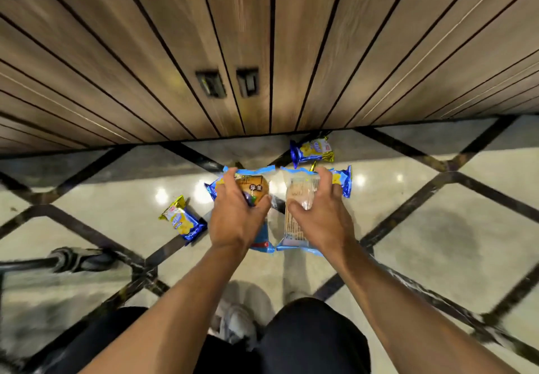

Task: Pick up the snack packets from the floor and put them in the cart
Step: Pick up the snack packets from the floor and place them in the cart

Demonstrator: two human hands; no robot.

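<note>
Two long light-blue snack packets lie side by side on the tiled floor. My left hand point(237, 210) grips the left packet point(256, 187), which shows an orange picture, thumb on its right side and fingers on its left. My right hand point(318, 213) grips the right packet point(297, 190), whose printed back faces up. Smaller blue-and-yellow packets lie around them: one at the left point(182, 219), one near the wall point(312, 150), one partly hidden behind my right hand point(342, 181), and a corner of another under my left hand point(210, 189). Of the cart, only a wheel and black bar point(73, 258) appear at the left edge.
A wood-panelled wall point(262, 52) with two recessed sockets stands right behind the packets. The glossy pale floor point(437, 227) has dark diagonal lines. My knees and a white shoe point(237, 324) are at the bottom of the view.
</note>
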